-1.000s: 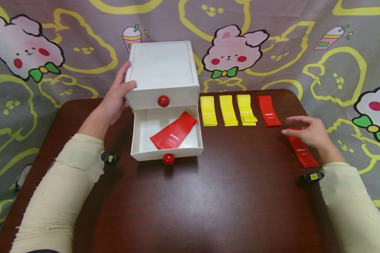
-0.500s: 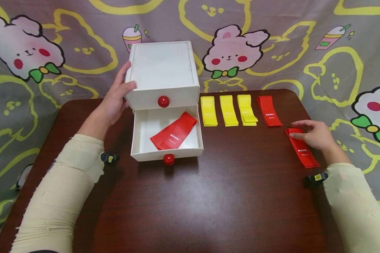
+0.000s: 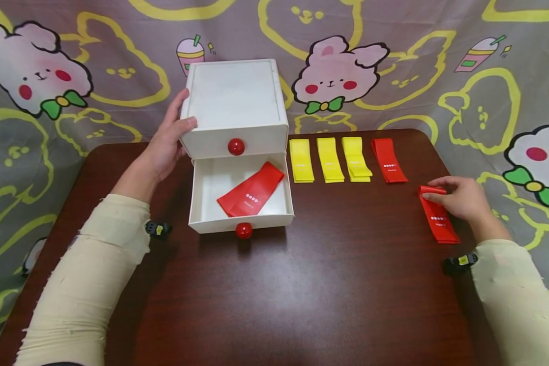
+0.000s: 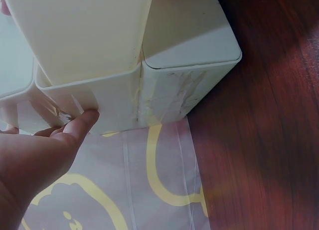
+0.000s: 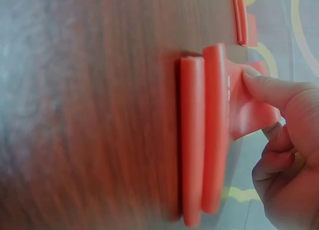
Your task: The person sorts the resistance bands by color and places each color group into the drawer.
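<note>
A white two-drawer cabinet [image 3: 233,94] stands at the back, its lower drawer [image 3: 203,188] pulled out with a folded red resistance band [image 3: 251,190] inside. My left hand [image 3: 164,145] holds the cabinet's left side, thumb over the top front edge; in the left wrist view, a fingertip of the left hand [image 4: 40,155] presses the white side wall. At the table's right edge, my right hand [image 3: 462,198] pinches the far end of another folded red band [image 3: 439,221]. The right wrist view shows the thumb on top of this band [image 5: 214,130], its folded near end close over the table.
Three folded yellow bands [image 3: 330,160] and one red band [image 3: 389,160] lie in a row right of the cabinet on the dark wooden table [image 3: 325,284]. A patterned curtain [image 3: 416,66] hangs behind. Red ball knobs [image 3: 243,231] stick out from the drawers.
My right hand has come down and to the right onto the red band, taking its far end between thumb and fingers; that end has shifted slightly right. The left hand and cabinet have not moved.
</note>
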Available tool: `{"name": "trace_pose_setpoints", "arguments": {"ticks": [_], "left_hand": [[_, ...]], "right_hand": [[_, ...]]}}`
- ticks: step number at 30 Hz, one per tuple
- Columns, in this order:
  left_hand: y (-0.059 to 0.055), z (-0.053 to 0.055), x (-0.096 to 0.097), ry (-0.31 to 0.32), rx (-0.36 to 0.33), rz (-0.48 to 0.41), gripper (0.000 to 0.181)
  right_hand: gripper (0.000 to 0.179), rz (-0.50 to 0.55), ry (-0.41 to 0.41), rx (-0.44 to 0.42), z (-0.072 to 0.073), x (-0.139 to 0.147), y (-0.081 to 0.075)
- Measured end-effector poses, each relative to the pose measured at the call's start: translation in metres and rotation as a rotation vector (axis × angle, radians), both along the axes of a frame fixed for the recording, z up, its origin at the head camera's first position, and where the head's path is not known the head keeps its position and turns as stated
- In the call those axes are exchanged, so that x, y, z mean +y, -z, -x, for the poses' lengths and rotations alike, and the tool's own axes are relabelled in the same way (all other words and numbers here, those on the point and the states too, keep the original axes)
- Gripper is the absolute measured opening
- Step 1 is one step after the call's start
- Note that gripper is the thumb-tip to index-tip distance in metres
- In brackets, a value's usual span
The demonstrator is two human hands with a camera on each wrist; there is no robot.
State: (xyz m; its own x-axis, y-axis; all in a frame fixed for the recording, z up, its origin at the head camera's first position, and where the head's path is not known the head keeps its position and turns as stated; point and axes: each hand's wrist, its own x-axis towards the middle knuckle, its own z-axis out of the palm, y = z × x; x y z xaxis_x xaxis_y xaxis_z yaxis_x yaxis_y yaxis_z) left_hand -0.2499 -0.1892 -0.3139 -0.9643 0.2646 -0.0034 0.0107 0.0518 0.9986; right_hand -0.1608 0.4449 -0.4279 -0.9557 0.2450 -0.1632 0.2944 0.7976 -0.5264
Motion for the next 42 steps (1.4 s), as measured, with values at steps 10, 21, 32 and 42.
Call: {"name": "trace_pose_setpoints", "arguments": {"ticks": [10,21,32,42], "left_hand": [[-0.001,0.001,-0.001,0.01,0.005,0.022,0.07],[-0.003,0.001,0.0,0.008,0.004,0.025,0.07],[-0.001,0.001,-0.001,0.001,0.002,0.017,0.069],[-0.001,0.001,-0.001,0.001,-0.004,0.029,0.069]], "right_hand": [[0.048,-0.025,0.006,0.044,-0.015,0.001,-0.009],[0.043,-0.03,0.006,0.153,-0.034,-0.007,-0.025],[0.033,0.093,0.01,0.316,-0.047,-0.034,-0.049],[0.022,0.171,-0.035,0.492,-0.048,-0.074,-0.065]]}}
